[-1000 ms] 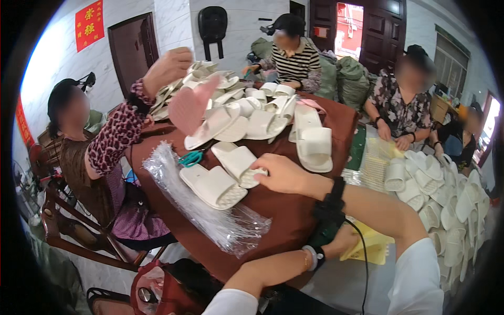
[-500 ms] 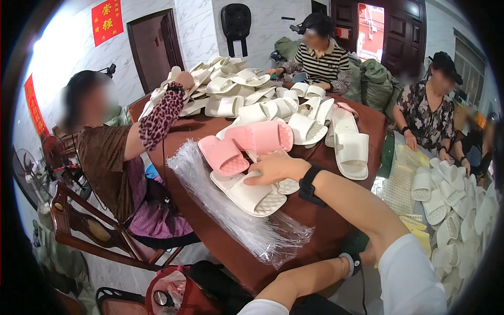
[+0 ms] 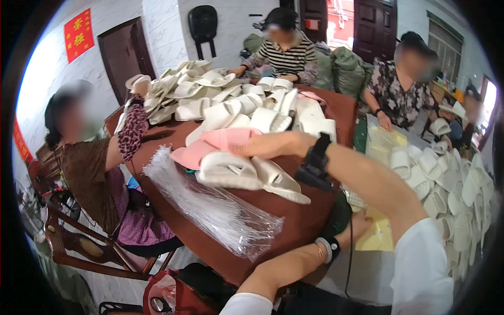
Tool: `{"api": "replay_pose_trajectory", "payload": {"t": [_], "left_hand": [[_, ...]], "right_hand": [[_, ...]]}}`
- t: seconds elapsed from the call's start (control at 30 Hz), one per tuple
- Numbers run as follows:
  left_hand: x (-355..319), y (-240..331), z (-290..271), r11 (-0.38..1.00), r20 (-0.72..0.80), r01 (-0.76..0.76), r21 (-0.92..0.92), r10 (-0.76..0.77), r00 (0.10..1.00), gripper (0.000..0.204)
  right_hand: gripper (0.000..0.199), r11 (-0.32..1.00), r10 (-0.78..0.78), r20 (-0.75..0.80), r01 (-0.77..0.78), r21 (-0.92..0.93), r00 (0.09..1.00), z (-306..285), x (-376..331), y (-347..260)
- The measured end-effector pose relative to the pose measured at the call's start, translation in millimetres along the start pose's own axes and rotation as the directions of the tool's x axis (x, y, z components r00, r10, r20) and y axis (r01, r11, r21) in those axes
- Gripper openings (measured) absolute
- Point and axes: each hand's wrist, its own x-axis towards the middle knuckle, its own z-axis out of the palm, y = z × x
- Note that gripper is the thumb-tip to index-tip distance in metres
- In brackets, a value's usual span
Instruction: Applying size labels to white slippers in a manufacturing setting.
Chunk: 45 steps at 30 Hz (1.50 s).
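Note:
My right hand (image 3: pixel 254 145) reaches across the brown-covered table to a pair of white slippers. One white slipper (image 3: pixel 227 177) is turned up on its side and hides my fingertips; its mate, another white slipper (image 3: pixel 283 184), lies tilted beside it. The hand appears closed on the turned-up one. Directly behind are two pink slippers (image 3: pixel 191 153), partly covered. Low on the right, my left hand (image 3: pixel 359 227) is by a yellow sheet (image 3: pixel 379 235) past the table edge; its fingers are too unclear to read.
A bundle of clear plastic strips (image 3: pixel 210 210) lies along the table's (image 3: pixel 257 265) near-left side. White slippers (image 3: pixel 194 89) are heaped at the back, and another white pile (image 3: pixel 457 194) spreads at right. Several co-workers sit or stand around. A wooden chair (image 3: pixel 86 244) is at left.
The white slippers under my right hand have been turned up and shifted right along the table. My left hand now shows beside the yellow sheet. The whole view has swung slightly to the right.

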Motion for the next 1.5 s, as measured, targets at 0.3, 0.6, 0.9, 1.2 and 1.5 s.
{"api": "replay_pose_trajectory", "payload": {"t": [0.3,0.6,0.9,1.2,1.5], "left_hand": [[3,34,-21,0.957,-0.366,-0.125,0.261,0.218,0.905,0.022],[-38,115,-55,0.961,-0.46,-0.176,-0.215,0.059,0.886,0.035],[-111,171,-32,0.848,-0.395,-0.14,-0.51,-0.086,0.915,0.025],[-168,169,-6,0.888,-0.754,-0.437,0.142,0.383,0.533,0.027],[-155,66,82,0.795,-0.326,-0.097,-0.599,-0.132,0.936,0.029]], "right_hand": [[0.042,0.728,0.568,-0.505,-0.109,0.677,0.65,-2,-288,-95],[0.036,0.34,0.887,-0.388,0.212,0.916,0.25,154,-465,-98],[0.023,-0.179,0.894,-0.282,0.853,0.49,0.349,254,-434,2],[0.013,0.124,0.785,-0.479,0.658,0.743,0.393,265,-410,28],[0.012,0.74,0.536,-0.844,-0.472,0.478,-0.015,297,-450,28]]}}
